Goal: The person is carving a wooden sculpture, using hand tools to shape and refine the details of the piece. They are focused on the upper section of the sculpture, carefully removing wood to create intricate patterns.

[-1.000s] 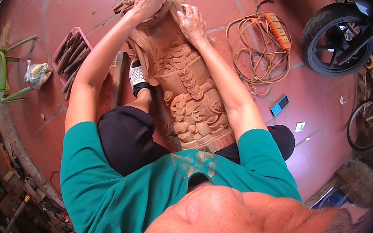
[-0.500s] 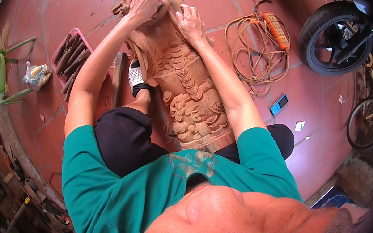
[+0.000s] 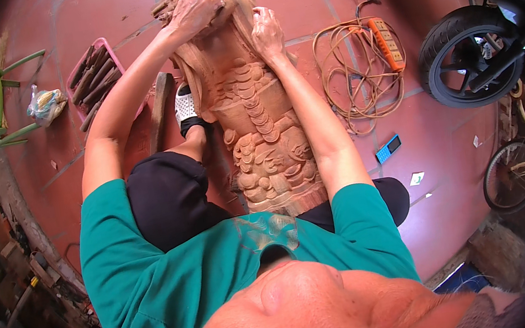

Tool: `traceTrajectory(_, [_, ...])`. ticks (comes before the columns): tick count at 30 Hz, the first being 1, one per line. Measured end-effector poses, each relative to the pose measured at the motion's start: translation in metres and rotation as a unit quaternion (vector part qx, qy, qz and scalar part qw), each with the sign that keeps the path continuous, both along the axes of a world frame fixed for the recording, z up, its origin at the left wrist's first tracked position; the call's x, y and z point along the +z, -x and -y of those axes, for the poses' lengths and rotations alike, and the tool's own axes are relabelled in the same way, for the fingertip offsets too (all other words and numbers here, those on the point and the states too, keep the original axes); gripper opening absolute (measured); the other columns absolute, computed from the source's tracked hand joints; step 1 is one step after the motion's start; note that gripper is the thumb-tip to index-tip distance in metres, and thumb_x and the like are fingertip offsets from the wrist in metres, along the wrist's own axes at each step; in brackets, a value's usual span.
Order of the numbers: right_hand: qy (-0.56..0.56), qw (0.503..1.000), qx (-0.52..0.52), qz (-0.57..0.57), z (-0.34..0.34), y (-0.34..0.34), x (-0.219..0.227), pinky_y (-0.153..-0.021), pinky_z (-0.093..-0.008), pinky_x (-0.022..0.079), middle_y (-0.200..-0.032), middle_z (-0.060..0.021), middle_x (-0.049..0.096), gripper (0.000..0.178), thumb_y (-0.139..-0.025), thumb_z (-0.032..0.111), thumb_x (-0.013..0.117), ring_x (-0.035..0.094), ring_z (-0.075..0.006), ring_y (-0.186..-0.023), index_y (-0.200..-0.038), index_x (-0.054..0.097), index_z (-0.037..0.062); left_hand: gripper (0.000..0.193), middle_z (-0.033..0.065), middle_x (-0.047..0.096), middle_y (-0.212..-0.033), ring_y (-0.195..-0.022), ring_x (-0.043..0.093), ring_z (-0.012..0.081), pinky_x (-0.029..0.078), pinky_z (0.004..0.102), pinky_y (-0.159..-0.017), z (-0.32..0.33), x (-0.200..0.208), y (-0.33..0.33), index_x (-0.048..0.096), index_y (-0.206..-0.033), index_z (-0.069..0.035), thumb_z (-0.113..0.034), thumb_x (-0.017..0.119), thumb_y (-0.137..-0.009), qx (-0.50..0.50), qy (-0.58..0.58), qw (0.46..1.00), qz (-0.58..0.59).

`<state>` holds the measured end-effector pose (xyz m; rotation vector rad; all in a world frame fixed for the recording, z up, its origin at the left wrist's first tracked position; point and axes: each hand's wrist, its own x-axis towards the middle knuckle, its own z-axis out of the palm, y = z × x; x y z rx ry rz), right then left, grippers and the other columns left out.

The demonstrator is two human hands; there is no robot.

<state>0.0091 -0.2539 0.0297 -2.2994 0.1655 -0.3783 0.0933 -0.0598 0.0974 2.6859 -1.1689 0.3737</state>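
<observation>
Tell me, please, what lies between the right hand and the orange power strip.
The head view shows looped tan cable on red tiles between the right hand and the power strip.

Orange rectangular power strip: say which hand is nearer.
Right. The right hand is left of the power strip, at the edge of the carved brown wooden statue; the left hand is farther left, over the same statue.

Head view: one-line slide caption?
Left hand and right hand at the upper end of a carved wooden figure, orange power strip on red tiled floor.

carved statue (image 3: 251, 108) cropped at top, motorcycle (image 3: 494, 66) cut off
</observation>
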Motion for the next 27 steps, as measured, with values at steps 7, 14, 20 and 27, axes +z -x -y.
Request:
traceTrajectory(7, [0.006,1.000,0.008,-0.022,-0.006,-0.004,-0.002,-0.088,-0.0553,0.048,-0.121,-0.0139,0.060,0.025,-0.101,0.025,0.044,0.060,-0.0388,-0.107,-0.119,0.056,0.0136,0.017,0.0142,0.062,-0.105,-0.103,0.062,0.0308,0.054,0.0414,-0.082,0.030,0.003,-0.018,0.069,-0.093,-0.003,-0.009,0.056,-0.083,-0.027,-0.082,0.996,-0.016])
traceTrajectory(14, [0.008,1.000,0.004,-0.003,0.003,-0.002,-0.008,-0.087,-0.0543,0.049,-0.119,-0.0146,0.060,0.025,-0.100,0.025,0.043,0.060,-0.0383,-0.107,-0.118,0.057,0.0132,0.016,0.0110,0.061,-0.101,-0.103,0.061,0.0298,0.053,0.0412,-0.081,-0.002,0.002,0.004,0.071,-0.097,-0.011,-0.016,0.058,-0.088,-0.009,-0.057,0.997,-0.042])
traceTrajectory(20, [0.004,1.000,0.009,-0.015,-0.001,0.001,0.000,-0.088,-0.0551,0.049,-0.120,-0.0147,0.060,0.026,-0.100,0.025,0.043,0.059,-0.0381,-0.108,-0.119,0.056,0.0134,0.018,0.0112,0.063,-0.102,-0.100,0.063,0.0290,0.054,0.0402,-0.082,-0.015,-0.012,0.015,0.072,-0.100,-0.010,-0.014,0.059,-0.088,0.012,0.067,0.997,-0.048])
traceTrajectory(27, [0.005,0.999,0.012,-0.040,-0.004,0.001,0.005,-0.088,-0.0550,0.048,-0.121,-0.0149,0.059,0.027,-0.101,0.026,0.043,0.059,-0.0384,-0.109,-0.120,0.056,0.0136,0.016,0.0125,0.064,-0.105,-0.102,0.064,0.0284,0.056,0.0392,-0.080,0.028,-0.005,-0.012,0.071,-0.094,-0.004,-0.012,0.061,-0.083,0.025,-0.054,0.997,0.039])
